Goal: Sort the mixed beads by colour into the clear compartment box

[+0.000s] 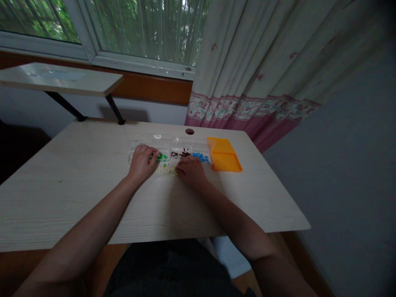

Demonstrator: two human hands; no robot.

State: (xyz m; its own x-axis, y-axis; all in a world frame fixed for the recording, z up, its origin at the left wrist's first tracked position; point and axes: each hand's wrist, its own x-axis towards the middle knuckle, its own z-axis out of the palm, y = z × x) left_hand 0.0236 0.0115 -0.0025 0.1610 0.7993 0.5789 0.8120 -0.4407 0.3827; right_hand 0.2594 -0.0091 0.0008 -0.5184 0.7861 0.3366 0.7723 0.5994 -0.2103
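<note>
A: Where do the small pieces lie relative to the hands?

B: Mostly between and just beyond them. The green pieces (162,156) sit by the fingertips of the left hand (143,161), in the left part of a row of clear plastic compartments (181,142).

A: And the others?

B: The brown pieces (181,154) lie in the middle section, past the gap between the hands. The blue pieces (201,157) are in the right section, just beyond the right hand (192,170). Scattered yellow pieces (167,170) lie between the two hands, on the near side of the row, with some close to the right fingertips.

A: What is each hand doing?

B: The left is curled, its fingers bent toward the green pieces. Whether it pinches one, I can't tell. The right is palm down, fingers bent beside the yellow ones; its fingertips are too small and dark to show whether anything is between them.

A: Anything else nearby?

B: An orange tray (227,161) stands just right of the blue pieces, apart from both hands. It all rests on a pale wooden table (93,185). Behind the row there's a round hole (189,131) in the tabletop, and a raised shelf (62,78) stands at the far left.
</note>
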